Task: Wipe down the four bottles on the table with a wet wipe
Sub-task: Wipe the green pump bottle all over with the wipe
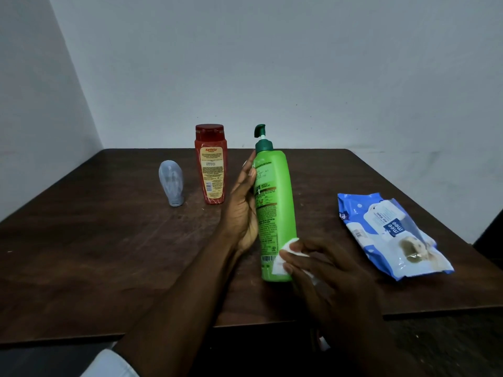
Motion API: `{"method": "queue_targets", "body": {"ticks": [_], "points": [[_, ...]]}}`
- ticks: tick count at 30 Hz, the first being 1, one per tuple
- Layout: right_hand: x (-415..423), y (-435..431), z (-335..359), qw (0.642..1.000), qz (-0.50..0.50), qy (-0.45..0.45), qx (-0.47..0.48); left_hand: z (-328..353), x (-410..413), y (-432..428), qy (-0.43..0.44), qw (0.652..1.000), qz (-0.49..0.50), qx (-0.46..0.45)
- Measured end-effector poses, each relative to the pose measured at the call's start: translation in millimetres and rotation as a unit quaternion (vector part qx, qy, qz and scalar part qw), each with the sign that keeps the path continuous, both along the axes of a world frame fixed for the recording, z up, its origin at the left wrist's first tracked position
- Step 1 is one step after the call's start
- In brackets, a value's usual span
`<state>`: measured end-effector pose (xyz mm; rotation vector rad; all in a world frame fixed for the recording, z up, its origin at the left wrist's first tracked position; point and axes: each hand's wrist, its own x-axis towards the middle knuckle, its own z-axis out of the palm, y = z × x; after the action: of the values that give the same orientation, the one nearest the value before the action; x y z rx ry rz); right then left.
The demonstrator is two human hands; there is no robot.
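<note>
Three bottles show in the head view, the fourth being out of sight. The green bottle [273,208], a tall pump bottle, is the one in hand and serves as the marker for the rest. It leans slightly, pump uppermost; whether its base touches the bench [109,254] cannot be told.

The left grip [242,210] is closed round the green bottle's left flank. The palm lies against the label and the fingertips reach up near the collar. How far the fingers wrap behind is hidden. The right grip [334,278] pinches a white wet wipe [283,258] and presses it against the bottle's lower right side, just above the base.

The red bottle [211,164] stands upright behind and to the left of the green bottle, apart from it. The grey bottle [171,183], small and standing on its cap, is further left again. The blue pack of wipes [392,235] lies flat to the right of the green bottle, well apart.

The step in hand looks like wiping the green bottle, begun low on its body. To do it well, the person would probably draw the wipe upward in long strokes. The left grip could turn the bottle so that every face meets the cloth. The pump head and collar are likely to need a separate pass, since the wipe must fold round them. A wet plastic wall may turn slippery, so the left grip should hold on a dry part. The red and grey bottles show no sign either way of having been wiped.
</note>
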<state>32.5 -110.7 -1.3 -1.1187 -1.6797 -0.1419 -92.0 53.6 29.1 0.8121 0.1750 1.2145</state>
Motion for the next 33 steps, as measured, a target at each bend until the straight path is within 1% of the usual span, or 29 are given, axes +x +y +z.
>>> {"method": "queue_targets", "body": {"ticks": [8,10,13,17,22,25,29,33], "points": [[2,-10,-5,0.999,0.019,0.027,-0.011,0,-1,0,-0.011,1.0,-0.001,-0.005],[7,-9,-4,0.999,0.008,0.032,-0.013,1,-2,-1,0.001,1.0,-0.008,-0.021],[10,-8,-2,0.999,-0.032,0.014,0.005,3,-4,-5,0.033,0.998,-0.025,-0.056],[7,-6,-2,0.998,-0.039,0.037,-0.015,3,-5,-6,0.059,0.993,-0.075,-0.07],[8,-5,-2,0.999,-0.024,0.036,-0.03,2,-4,-7,0.056,0.991,-0.114,-0.035],[9,-7,-1,0.999,-0.017,0.012,-0.044,3,-4,-8,0.056,0.991,-0.124,-0.02],[8,-6,-2,0.998,-0.04,0.032,-0.033,2,-5,-8,0.025,0.985,-0.168,-0.011],[8,-5,-4,0.997,-0.043,0.044,-0.037,-1,-6,-9,0.024,0.975,-0.221,-0.006]]}}
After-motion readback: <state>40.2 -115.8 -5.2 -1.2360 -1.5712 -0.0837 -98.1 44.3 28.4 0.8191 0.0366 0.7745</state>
